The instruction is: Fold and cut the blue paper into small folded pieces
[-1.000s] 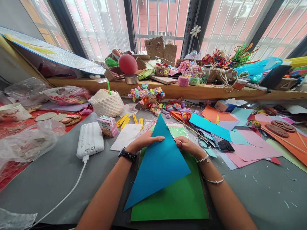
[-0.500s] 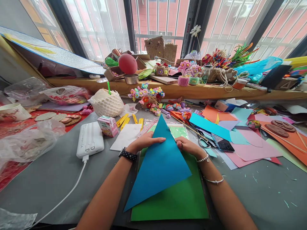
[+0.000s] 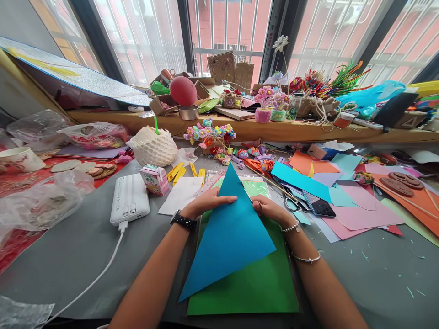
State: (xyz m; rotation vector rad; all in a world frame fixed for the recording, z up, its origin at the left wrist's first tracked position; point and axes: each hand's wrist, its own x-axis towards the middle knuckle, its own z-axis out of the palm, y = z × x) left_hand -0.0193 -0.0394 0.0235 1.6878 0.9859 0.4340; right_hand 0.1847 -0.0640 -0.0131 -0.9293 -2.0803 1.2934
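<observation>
A sheet of blue paper (image 3: 228, 246), folded to a pointed triangular shape, is held up in front of me with its tip pointing away. My left hand (image 3: 211, 202) grips its left edge, thumb flat on top and the other fingers hidden behind. At the right edge, my right hand (image 3: 269, 209) is closed with curled fingers against the paper; its exact hold is partly hidden. Beneath lies a stack of green paper (image 3: 254, 294) in a clear sleeve, partly covered by the blue sheet.
Left of my hands are a white power bank (image 3: 129, 201) with a cable, a small pink drink carton (image 3: 154, 179) and a wrapped coconut (image 3: 152, 146). To the right lie scissors (image 3: 294, 204), a phone (image 3: 319, 204) and pink paper sheets (image 3: 366, 212). Crafts crowd the windowsill (image 3: 137, 122).
The blue paper's lower corners have shifted very slightly to the right. Both hands keep the same hold, and the whole view has moved a little.
</observation>
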